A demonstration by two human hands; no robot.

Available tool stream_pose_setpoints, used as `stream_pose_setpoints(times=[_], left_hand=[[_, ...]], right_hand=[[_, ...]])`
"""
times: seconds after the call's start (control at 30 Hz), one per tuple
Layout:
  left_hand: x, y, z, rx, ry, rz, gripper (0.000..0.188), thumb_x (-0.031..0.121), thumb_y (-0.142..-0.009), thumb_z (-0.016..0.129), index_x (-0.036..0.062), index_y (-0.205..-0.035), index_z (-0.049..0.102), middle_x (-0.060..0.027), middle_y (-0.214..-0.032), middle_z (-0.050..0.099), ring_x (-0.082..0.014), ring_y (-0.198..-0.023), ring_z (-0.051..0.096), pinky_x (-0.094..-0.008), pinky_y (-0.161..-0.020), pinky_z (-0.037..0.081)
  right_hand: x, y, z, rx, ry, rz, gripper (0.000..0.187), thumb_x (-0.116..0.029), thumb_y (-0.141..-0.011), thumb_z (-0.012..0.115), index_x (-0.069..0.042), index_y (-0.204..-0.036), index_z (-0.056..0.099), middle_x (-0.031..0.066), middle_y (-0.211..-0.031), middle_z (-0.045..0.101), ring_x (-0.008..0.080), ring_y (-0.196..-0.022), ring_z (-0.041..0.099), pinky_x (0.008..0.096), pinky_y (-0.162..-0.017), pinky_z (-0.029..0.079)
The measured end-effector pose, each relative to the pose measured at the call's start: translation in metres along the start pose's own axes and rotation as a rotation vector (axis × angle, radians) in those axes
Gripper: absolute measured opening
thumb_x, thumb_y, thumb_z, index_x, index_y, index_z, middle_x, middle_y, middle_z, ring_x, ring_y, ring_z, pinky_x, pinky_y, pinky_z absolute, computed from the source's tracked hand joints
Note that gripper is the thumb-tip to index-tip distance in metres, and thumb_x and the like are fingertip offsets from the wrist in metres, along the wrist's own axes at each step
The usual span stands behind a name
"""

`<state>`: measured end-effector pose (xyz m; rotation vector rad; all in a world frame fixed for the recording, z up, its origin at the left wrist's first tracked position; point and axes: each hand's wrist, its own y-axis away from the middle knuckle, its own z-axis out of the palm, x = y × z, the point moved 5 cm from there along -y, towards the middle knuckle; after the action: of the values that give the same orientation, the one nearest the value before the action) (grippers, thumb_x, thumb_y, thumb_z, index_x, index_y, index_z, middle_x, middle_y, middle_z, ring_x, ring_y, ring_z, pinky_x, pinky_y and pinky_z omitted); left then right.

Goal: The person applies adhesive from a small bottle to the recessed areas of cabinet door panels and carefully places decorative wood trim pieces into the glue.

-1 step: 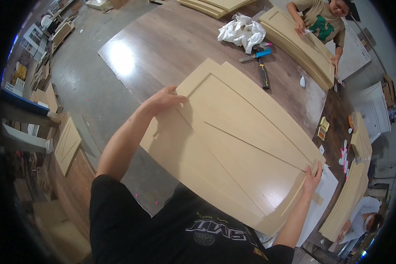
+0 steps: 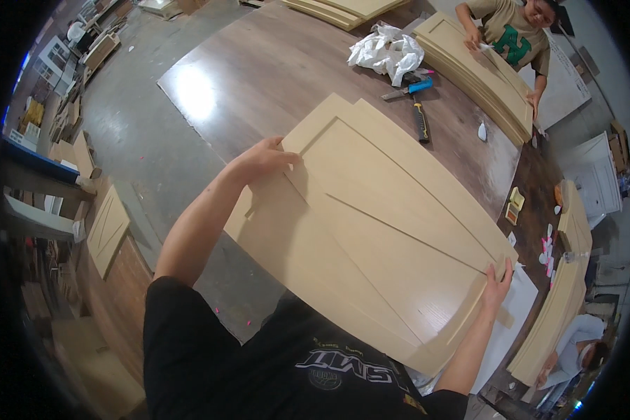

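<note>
A cream-coloured door panel (image 2: 392, 203) with a recessed border and slanting grooves lies across the middle, in front of my body. My left hand (image 2: 267, 159) grips its left edge, thumb on the face and fingers partly hidden. On the opposite edge, my right hand (image 2: 497, 280) holds the lower right end, with fingers over the face. A stepped outline at the far edge could be a second board underneath; I cannot tell. Under its far side is a wood-grain tabletop (image 2: 259, 77).
Beyond the panel lie a black-and-yellow-handled tool (image 2: 421, 122), a blue-handled tool (image 2: 418, 85) and crumpled white wrapping (image 2: 386, 54). A co-worker (image 2: 518, 38) touches a stack of similar panels (image 2: 469, 73) at far right. A yellow box (image 2: 514, 205) sits on the right; another panel (image 2: 109, 231) is at left.
</note>
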<state>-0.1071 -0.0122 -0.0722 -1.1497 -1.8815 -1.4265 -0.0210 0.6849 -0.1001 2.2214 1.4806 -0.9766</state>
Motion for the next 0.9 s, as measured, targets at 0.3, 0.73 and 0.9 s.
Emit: stream_pose_setpoints(times=[0.3,0.73,0.9], left_hand=[[0.001,0.008,0.007,0.457,-0.467,0.373,0.088,0.043,-0.086,0.079,0.0053,-0.156,0.041,-0.0258,-0.158,0.039,-0.0414,-0.146,0.038,-0.0520,-0.120,0.035],[0.075,0.002,0.223,0.375,-0.704,0.883,0.077,0.061,-0.102,0.045,0.0067,-0.157,0.042,-0.0231,-0.164,0.035,-0.0396,-0.157,0.024,-0.0687,-0.125,0.007],[0.057,-0.014,0.110,0.518,-0.861,0.682,0.075,0.061,-0.102,0.046,0.0100,-0.158,0.042,-0.0220,-0.166,0.033,-0.0398,-0.157,0.023,-0.0686,-0.125,0.005]], right_hand=[[0.002,-0.016,0.001,0.071,0.061,-0.058,0.066,-0.017,-0.090,0.078,-0.005,-0.150,0.052,0.0216,-0.149,0.055,0.0371,-0.143,0.046,0.0437,-0.119,0.036],[-0.225,0.015,0.172,-0.090,0.491,-0.529,0.060,-0.047,-0.102,0.059,-0.014,-0.152,0.051,0.0143,-0.159,0.044,0.0367,-0.152,0.033,0.0573,-0.124,0.020],[-0.159,-0.011,0.135,-0.056,0.525,-0.551,0.059,-0.046,-0.104,0.056,-0.013,-0.153,0.051,0.0149,-0.160,0.042,0.0372,-0.152,0.031,0.0564,-0.124,0.018]])
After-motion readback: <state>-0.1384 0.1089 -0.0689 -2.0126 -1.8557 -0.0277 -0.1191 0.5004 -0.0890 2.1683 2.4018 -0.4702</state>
